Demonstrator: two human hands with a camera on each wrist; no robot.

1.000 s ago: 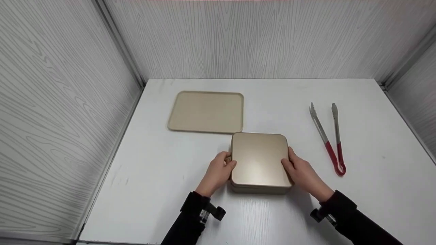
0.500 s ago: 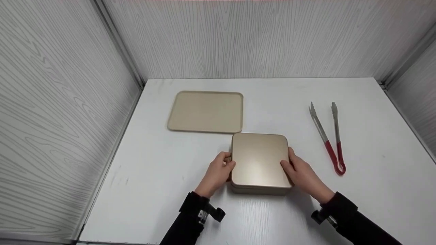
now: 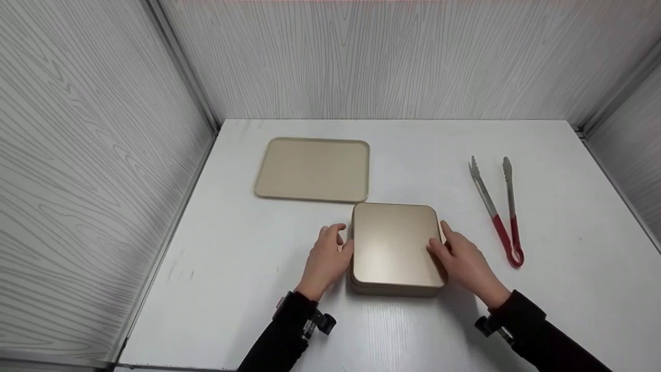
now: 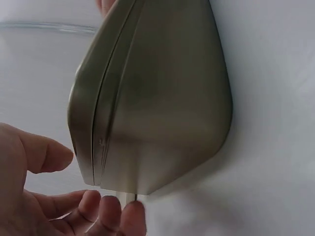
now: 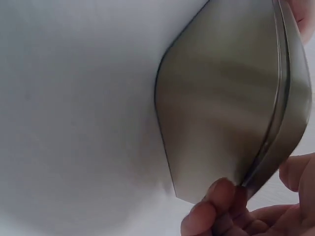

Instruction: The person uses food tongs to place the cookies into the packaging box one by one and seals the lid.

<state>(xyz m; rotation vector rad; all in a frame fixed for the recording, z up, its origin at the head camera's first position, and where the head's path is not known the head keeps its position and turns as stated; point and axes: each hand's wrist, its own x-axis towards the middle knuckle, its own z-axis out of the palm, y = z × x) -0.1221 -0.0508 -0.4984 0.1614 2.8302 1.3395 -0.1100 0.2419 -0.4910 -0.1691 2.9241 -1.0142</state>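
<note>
A square, gold-coloured tin [image 3: 397, 243] stands in front of me on the white table, its lid on and a thin seam running below the rim. At its left side is my left hand [image 3: 325, 263], the thumb by the lid's edge and the loosely bent fingers off the wall. My right hand [image 3: 467, 266] holds the right side, thumb on the lid's edge. In the right wrist view, curled fingertips [image 5: 221, 194] press near the seam of the tin [image 5: 216, 108]. The left wrist view shows the thumb [image 4: 54, 155] beside the lid.
Behind the tin, to the left, lies a flat beige tray [image 3: 312, 170], its near right corner close to the tin. Metal tongs with red handles [image 3: 503, 227] lie spread on the right. Grey wood-grained panels [image 3: 341, 62] wall in the table [image 3: 217, 289].
My left fingers have loosened and come away from the tin's side. The right index finger has lifted slightly off it. The tin has hardly moved; tray and tongs stay put.
</note>
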